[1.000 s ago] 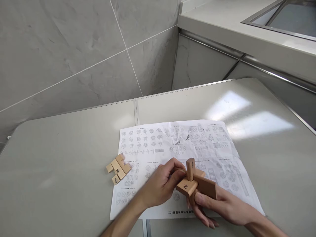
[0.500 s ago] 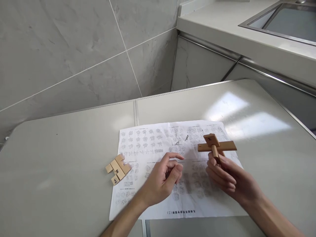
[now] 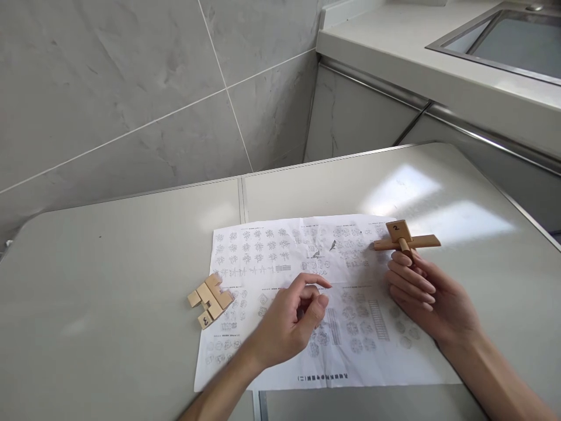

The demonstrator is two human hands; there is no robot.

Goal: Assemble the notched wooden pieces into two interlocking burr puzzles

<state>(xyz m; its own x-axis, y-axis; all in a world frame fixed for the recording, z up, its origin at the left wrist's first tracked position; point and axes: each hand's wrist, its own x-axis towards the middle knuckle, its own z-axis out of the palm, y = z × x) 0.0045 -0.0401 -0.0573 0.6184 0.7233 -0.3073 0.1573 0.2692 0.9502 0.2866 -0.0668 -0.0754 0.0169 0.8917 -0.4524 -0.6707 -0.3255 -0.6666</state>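
The raised right hand (image 3: 432,301) pinches a wooden cross (image 3: 397,231) in its fingers (image 3: 412,277); the left hand (image 3: 293,324) curls half-open, empty

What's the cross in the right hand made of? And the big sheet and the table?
Cross: probably wood, smooth, perhaps varnished; it's warm brown with neat edges.
Sheet: looks like thin, plain paper, since it's white, creased and printed.
Table: hard and glossy, with bright reflections; maybe laminate or glass, I can't tell.

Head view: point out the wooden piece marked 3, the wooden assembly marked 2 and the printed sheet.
Wooden piece marked 3 (image 3: 214,306): head view, middle of its top.
Wooden assembly marked 2 (image 3: 402,233): head view, its numbered face.
Printed sheet (image 3: 346,356): head view, lower middle.
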